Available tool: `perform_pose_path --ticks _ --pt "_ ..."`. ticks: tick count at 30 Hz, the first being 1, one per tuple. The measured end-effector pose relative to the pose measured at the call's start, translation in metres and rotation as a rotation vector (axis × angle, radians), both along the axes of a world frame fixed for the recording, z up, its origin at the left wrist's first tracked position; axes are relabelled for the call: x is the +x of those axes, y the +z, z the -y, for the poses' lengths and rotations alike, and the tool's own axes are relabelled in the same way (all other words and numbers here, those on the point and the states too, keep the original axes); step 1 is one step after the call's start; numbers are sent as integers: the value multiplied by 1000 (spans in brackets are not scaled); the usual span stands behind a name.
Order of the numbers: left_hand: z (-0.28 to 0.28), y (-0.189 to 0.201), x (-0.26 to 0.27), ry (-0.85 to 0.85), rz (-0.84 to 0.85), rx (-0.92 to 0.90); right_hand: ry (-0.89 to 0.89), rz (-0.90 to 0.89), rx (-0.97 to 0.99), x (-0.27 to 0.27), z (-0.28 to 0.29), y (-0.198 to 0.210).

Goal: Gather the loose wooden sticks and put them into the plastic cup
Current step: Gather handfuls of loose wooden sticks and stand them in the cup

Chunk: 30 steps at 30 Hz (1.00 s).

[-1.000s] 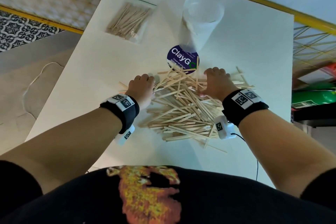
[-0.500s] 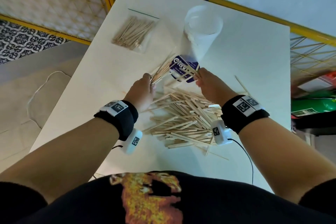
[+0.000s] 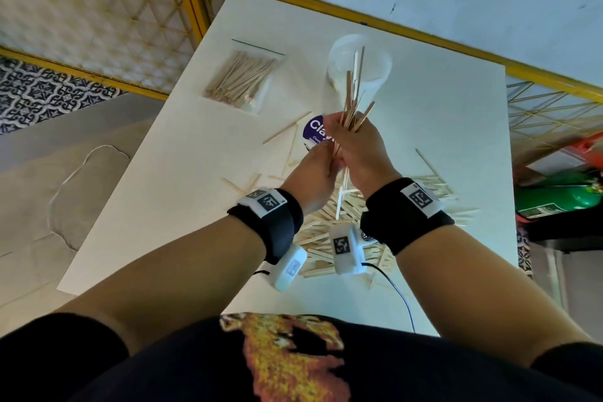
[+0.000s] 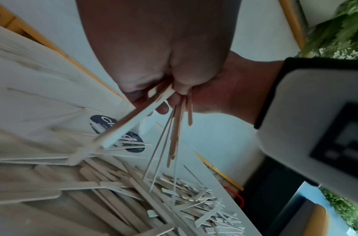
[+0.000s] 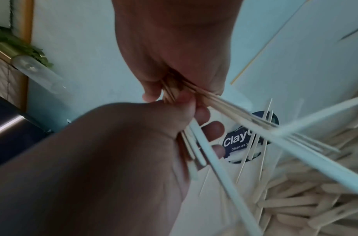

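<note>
Currently, left hand (image 3: 315, 170) and right hand (image 3: 359, 153) meet above the counter (image 3: 182, 179), both clamped on one bundle of wooden sticks (image 3: 354, 98). Bundle tips overlap the plastic cup (image 3: 375, 72) in the head view. Loose sticks (image 3: 326, 225) remain piled beneath the wrists.

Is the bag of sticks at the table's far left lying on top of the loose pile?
No, the bag lies alone on the table, well apart from the loose pile under the wrists.
</note>
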<state>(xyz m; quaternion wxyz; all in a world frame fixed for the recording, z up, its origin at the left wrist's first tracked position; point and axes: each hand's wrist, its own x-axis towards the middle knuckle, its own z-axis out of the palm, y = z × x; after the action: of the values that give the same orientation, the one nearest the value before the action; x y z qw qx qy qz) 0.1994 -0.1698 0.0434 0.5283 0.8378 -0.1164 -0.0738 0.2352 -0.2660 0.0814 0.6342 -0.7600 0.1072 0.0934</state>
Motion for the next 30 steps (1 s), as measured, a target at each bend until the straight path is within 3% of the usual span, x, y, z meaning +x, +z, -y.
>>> perform_pose_path --ticks 3,6,9,14,18,20,23,25,27,30 --pt "-1 -4 -1 23 -6 -13 -71 -19 -7 -3 -5 0" --pt "-9 -10 -7 85 -205 52 -150 -32 89 -2 -3 1" --pt "-13 -12 -10 -38 -341 92 -201 13 174 1 1 5" --pt "-12 -14 3 6 -287 82 -82 -18 346 -4 4 1" --pt "-21 -11 7 -20 -297 64 -109 28 304 4 5 9" --pt "-29 -13 11 -7 -418 -86 -192 111 309 18 9 27" --pt "-41 -14 20 344 -691 -610 -225 210 377 35 13 52" --pt "-45 -16 28 552 -849 -847 -170 241 439 38 6 56" --pt "-47 -16 34 621 -984 -938 -97 221 442 35 -8 47" --pt "-38 -11 37 562 -1059 -906 -22 143 293 26 -23 15"
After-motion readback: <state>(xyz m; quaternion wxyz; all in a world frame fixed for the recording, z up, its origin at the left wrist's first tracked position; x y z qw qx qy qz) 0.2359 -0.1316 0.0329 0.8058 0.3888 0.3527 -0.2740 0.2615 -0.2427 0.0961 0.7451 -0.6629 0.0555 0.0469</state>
